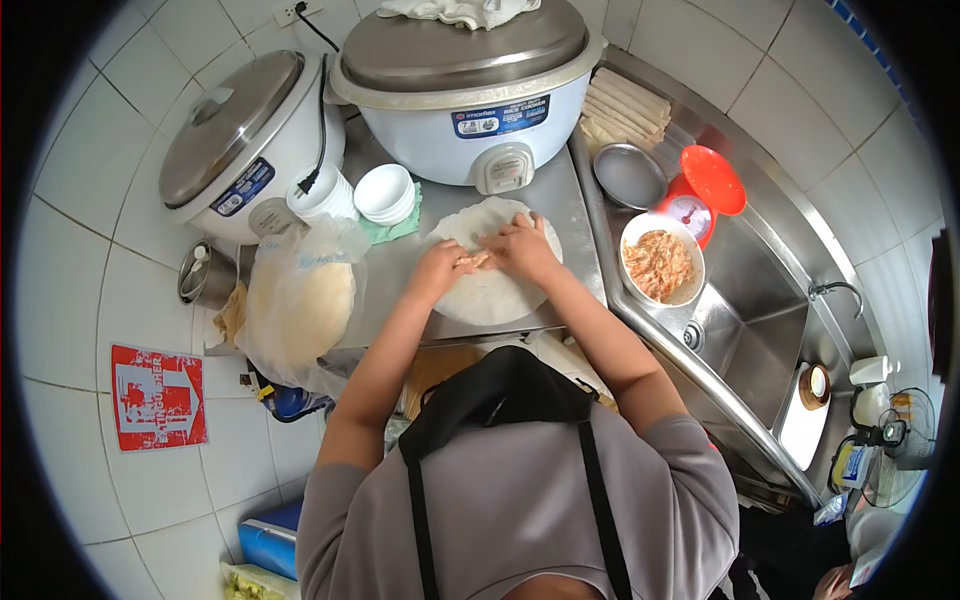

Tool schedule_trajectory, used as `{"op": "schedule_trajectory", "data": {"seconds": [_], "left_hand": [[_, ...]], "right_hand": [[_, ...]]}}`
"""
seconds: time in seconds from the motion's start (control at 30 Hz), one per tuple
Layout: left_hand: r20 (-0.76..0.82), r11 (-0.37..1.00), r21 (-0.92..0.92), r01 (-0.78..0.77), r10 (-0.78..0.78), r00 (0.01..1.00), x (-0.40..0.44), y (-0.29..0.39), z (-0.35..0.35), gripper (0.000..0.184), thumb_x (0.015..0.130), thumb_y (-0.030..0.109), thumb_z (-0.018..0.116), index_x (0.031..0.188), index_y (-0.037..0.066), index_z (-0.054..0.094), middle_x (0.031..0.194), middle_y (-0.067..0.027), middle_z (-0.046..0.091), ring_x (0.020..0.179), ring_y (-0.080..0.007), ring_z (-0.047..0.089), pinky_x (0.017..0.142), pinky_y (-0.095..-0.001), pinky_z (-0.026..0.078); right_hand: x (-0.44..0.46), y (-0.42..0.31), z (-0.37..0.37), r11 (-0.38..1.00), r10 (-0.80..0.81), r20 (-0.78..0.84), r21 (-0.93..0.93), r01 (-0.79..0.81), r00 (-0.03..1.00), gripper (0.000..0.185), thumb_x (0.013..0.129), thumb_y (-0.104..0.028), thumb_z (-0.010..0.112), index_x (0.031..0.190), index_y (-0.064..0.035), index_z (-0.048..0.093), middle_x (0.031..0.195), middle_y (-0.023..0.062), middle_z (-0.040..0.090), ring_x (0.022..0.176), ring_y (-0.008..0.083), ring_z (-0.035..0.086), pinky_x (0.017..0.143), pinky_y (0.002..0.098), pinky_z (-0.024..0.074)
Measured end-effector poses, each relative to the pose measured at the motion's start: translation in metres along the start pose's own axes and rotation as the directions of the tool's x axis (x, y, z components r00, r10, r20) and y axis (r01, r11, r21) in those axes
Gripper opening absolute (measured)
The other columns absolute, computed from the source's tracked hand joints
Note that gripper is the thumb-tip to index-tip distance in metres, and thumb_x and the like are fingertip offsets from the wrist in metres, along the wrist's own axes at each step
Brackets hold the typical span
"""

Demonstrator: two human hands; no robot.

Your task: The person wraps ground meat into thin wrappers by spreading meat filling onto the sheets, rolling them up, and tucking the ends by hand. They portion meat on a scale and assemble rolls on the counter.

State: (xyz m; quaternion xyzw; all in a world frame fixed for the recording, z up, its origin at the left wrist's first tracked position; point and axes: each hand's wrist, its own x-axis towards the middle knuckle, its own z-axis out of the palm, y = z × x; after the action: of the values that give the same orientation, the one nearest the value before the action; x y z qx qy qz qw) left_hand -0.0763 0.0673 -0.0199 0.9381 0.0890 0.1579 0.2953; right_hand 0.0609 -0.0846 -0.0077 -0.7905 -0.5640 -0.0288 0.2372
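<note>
A round, pale wrapper sheet (485, 300) lies flat on the steel counter in front of me. Across its middle runs a short strip of orange-pink minced filling (485, 259). My left hand (440, 270) is closed, its bent fingertips pressed on the left end of the strip. From the right, my right hand (524, 248) curls its fingers over the other end, partly hiding it. More of the same filling fills a white bowl (663, 258) on the right. A stack of round wrappers (300, 305) sits in a clear plastic bag on the left.
Two large rice cookers (460, 120) stand at the back and left. White bowls (385, 192) are stacked before them. Rolled wrappers (628, 105), a metal dish (630, 174) and a red scale (695, 205) are beside the sink (745, 320). Another person's hand (833, 583) shows at lower right.
</note>
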Motion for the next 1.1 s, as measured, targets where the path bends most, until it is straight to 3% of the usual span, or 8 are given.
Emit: {"op": "schedule_trajectory", "data": {"seconds": [0.3, 0.4, 0.5, 0.6, 0.7, 0.93, 1.0, 1.1], "left_hand": [[0.015, 0.997, -0.073, -0.01, 0.011, 1.0, -0.018, -0.028, -0.016, 0.034, 0.061, 0.017, 0.08, 0.088, 0.002, 0.066, 0.08, -0.0097, 0.057, 0.072, -0.027, 0.056, 0.065, -0.0347, 0.046], [-0.001, 0.996, -0.09, -0.013, 0.012, 1.0, -0.021, -0.017, -0.027, 0.032, 0.062, 0.015, 0.079, 0.088, 0.002, 0.067, 0.08, -0.0096, 0.057, 0.072, -0.0255, 0.057, 0.066, -0.0335, 0.046], [0.007, 0.988, -0.148, 0.049, -0.049, 0.999, -0.028, -0.019, -0.03, 0.033, 0.064, 0.015, 0.078, 0.092, 0.001, 0.067, 0.08, -0.0099, 0.057, 0.073, -0.0239, 0.058, 0.066, -0.0327, 0.046], [0.037, 0.983, -0.169, 0.067, -0.062, 0.997, -0.031, -0.027, -0.026, 0.039, 0.065, 0.015, 0.078, 0.099, 0.002, 0.066, 0.08, -0.0099, 0.058, 0.073, -0.0235, 0.058, 0.067, -0.0327, 0.046], [-0.044, 0.985, -0.156, 0.072, -0.079, 0.996, -0.031, -0.006, -0.036, 0.046, 0.065, 0.017, 0.078, 0.106, 0.004, 0.065, 0.085, -0.0105, 0.059, 0.076, -0.0238, 0.059, 0.069, -0.0328, 0.046], [-0.082, 0.982, -0.188, 0.011, -0.027, 0.996, -0.019, 0.013, -0.009, 0.054, 0.065, 0.022, 0.078, 0.114, 0.008, 0.062, 0.104, -0.0124, 0.062, 0.09, -0.0265, 0.06, 0.077, -0.0329, 0.047], [-0.06, 0.989, -0.147, -0.02, 0.012, 0.998, -0.007, 0.021, 0.0, 0.052, 0.065, 0.023, 0.077, 0.113, 0.008, 0.063, 0.102, -0.0113, 0.063, 0.089, -0.0275, 0.059, 0.078, -0.0345, 0.047], [-0.059, 0.986, -0.055, -0.157, 0.154, 0.986, 0.006, 0.017, 0.01, 0.049, 0.066, 0.024, 0.077, 0.111, 0.008, 0.064, 0.098, -0.0105, 0.063, 0.087, -0.0281, 0.059, 0.078, -0.0363, 0.047]], "right_hand": [[0.012, -0.029, 0.021, 0.997, -0.048, 0.008, 0.063, 0.047, 0.999, 0.025, 0.067, -0.036, 0.071, 0.09, -0.0251, 0.072, 0.087, -0.0035, 0.059, 0.101, 0.0199, 0.047, 0.106, 0.0599, 0.0163], [0.016, -0.038, 0.027, 0.997, -0.057, 0.13, -0.043, 0.064, 0.99, 0.035, 0.066, -0.037, 0.072, 0.098, -0.023, 0.07, 0.09, -0.0027, 0.059, 0.103, 0.0205, 0.047, 0.106, 0.0606, 0.0154], [0.015, -0.037, 0.025, 0.998, -0.04, 0.078, -0.037, 0.043, 0.996, 0.05, 0.065, -0.036, 0.074, 0.111, -0.023, 0.065, 0.092, -0.0034, 0.058, 0.103, 0.0208, 0.046, 0.105, 0.0599, 0.0154], [0.01, -0.023, 0.007, 0.999, 0.025, -0.064, -0.038, -0.028, 0.998, 0.05, 0.064, -0.037, 0.074, 0.108, -0.016, 0.065, 0.095, -0.0014, 0.059, 0.104, 0.0221, 0.047, 0.106, 0.0587, 0.0174], [-0.004, -0.001, -0.031, 0.96, 0.217, 0.155, -0.212, -0.182, 0.964, 0.05, 0.063, -0.031, 0.076, 0.109, -0.0164, 0.065, 0.098, -0.0006, 0.06, 0.105, 0.0225, 0.047, 0.105, 0.0578, 0.0199], [-0.016, 0.038, -0.03, 0.997, 0.078, 0.148, -0.012, -0.077, 0.986, 0.033, 0.064, -0.023, 0.075, 0.096, -0.0162, 0.07, 0.091, -0.0015, 0.061, 0.103, 0.0217, 0.048, 0.102, 0.0566, 0.0236], [-0.013, 0.03, -0.027, 0.997, 0.064, 0.03, 0.043, -0.065, 0.998, 0.028, 0.065, -0.024, 0.075, 0.092, -0.0175, 0.072, 0.087, -0.0027, 0.06, 0.101, 0.0205, 0.048, 0.102, 0.0552, 0.0242], [-0.008, 0.02, -0.017, 1.0, 0.002, 0.099, 0.004, -0.003, 0.995, 0.033, 0.063, -0.028, 0.076, 0.094, -0.0198, 0.072, 0.087, -0.0037, 0.06, 0.101, 0.02, 0.048, 0.103, 0.054, 0.0237]]}}
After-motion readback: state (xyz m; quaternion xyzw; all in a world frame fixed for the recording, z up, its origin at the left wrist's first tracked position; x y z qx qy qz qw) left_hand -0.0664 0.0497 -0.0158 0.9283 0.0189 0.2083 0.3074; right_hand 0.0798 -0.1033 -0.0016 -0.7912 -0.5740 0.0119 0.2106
